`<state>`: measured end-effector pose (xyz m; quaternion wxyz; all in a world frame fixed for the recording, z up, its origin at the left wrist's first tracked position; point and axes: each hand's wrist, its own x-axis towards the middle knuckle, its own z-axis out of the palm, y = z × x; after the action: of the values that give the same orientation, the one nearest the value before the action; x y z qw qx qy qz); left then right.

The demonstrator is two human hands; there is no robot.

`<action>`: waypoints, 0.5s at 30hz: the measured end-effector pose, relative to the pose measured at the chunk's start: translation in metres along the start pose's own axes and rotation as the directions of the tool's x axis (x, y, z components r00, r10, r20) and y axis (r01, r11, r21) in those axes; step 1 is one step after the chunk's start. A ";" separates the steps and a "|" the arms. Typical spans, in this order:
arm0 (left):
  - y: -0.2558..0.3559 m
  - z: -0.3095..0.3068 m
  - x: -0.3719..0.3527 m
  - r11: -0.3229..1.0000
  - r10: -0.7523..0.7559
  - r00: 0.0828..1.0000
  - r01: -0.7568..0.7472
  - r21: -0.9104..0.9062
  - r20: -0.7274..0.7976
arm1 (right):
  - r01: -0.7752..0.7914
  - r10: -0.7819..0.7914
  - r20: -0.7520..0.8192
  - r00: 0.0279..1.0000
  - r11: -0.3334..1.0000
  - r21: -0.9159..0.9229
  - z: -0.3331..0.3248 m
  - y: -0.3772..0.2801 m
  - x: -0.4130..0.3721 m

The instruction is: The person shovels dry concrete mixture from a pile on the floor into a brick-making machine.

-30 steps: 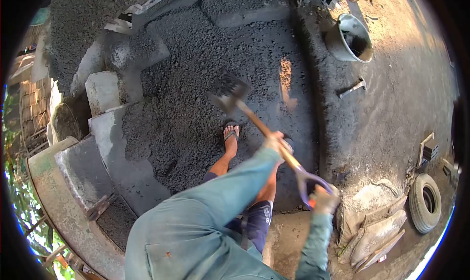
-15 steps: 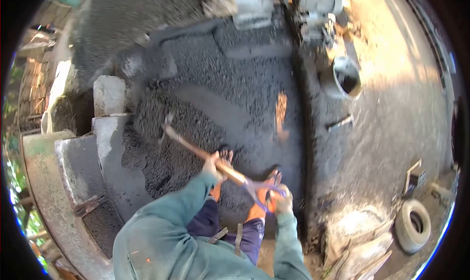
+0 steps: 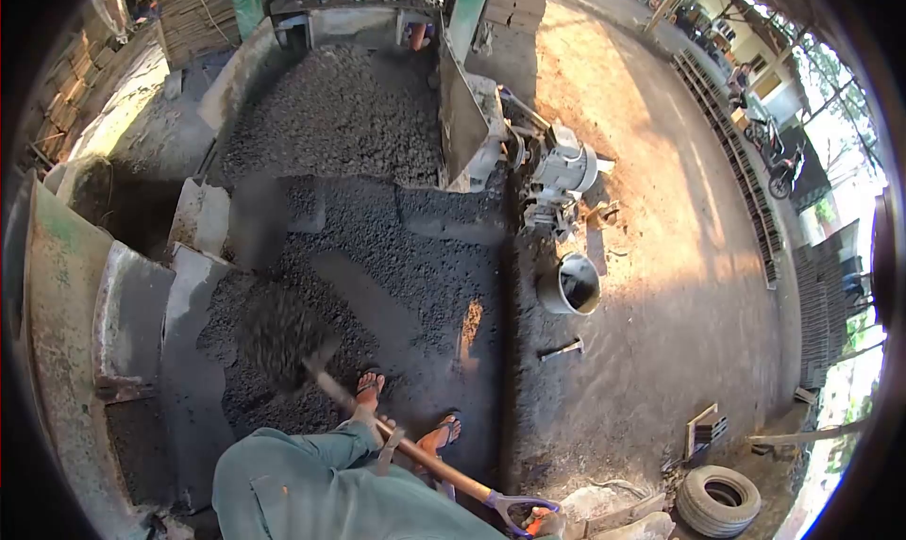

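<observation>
A shovel [image 3: 429, 462] with a wooden shaft and a purple D-shaped grip slants across my front. My left hand [image 3: 382, 429], partly covered by the sleeve, is closed around the shaft close to my feet. At the lower right, my right hand [image 3: 545, 523] grips the D-handle, cut off by the sleeve and the frame's lower edge. Dark, crumbly material [image 3: 283, 337], blurred by motion, surrounds the blade end and hides most of the blade. More of the same dark mix [image 3: 396, 276] covers the floor around my sandalled feet.
A trough [image 3: 340, 106] heaped with dark mix stands ahead, beside a motor [image 3: 566, 167]. Right of the floor's raised edge are a metal drum [image 3: 572, 285], a hammer [image 3: 563, 349] and a tyre [image 3: 719, 500]. Concrete slabs [image 3: 137, 304] and a rusty curved wall [image 3: 61, 323] border the left.
My view has tilted up, bringing the trough and yard into sight. The shovel and both hands have drawn back toward my body, and loose material now blurs around the blade.
</observation>
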<state>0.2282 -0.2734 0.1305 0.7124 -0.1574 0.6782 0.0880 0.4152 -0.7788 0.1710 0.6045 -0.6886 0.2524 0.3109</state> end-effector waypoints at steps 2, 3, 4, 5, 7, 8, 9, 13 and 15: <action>0.008 0.023 -0.013 0.987 0.163 0.880 -0.151 -0.062 0.447 | 0.037 -0.025 -0.095 0.995 0.991 0.128 -0.011 0.026 0.005; 0.016 0.051 -0.058 0.990 0.136 0.861 -0.130 -0.047 0.491 | 0.056 -0.028 -0.146 0.989 0.979 0.197 -0.006 0.032 -0.010; 0.027 0.086 -0.106 0.993 0.110 0.835 -0.112 -0.028 0.538 | 0.125 -0.114 -0.061 0.992 0.969 0.213 0.010 0.037 -0.011; 0.034 0.115 -0.161 0.971 0.157 0.717 -0.239 0.028 0.679 | 0.197 -0.207 0.022 0.978 0.953 0.230 0.039 0.028 -0.008; 0.064 0.177 -0.202 0.931 -0.068 0.385 -0.306 0.197 0.920 | 0.375 -0.438 0.053 0.897 0.820 0.433 0.107 -0.010 -0.030; 0.069 0.207 -0.255 0.918 0.015 0.262 -0.385 0.091 0.965 | 0.523 -0.560 -0.010 0.828 0.766 0.372 0.146 -0.040 -0.058; 0.078 0.236 -0.279 0.906 0.028 0.217 -0.419 0.067 0.976 | 0.657 -0.672 -0.065 0.737 0.691 0.301 0.183 -0.071 -0.093; 0.120 0.315 -0.340 0.891 0.008 0.196 -0.447 0.082 0.980 | 0.894 -0.931 -0.149 0.332 0.362 -0.263 0.287 -0.138 -0.191; 0.142 0.332 -0.331 0.879 -0.024 0.219 -0.460 0.125 0.975 | 0.897 -0.992 0.105 -0.072 -0.110 -0.427 0.315 -0.148 -0.207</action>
<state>0.4705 0.0028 0.4545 0.9688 0.1741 0.1193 0.1302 0.3428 -0.4525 0.3987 0.4593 -0.7855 -0.3133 -0.2718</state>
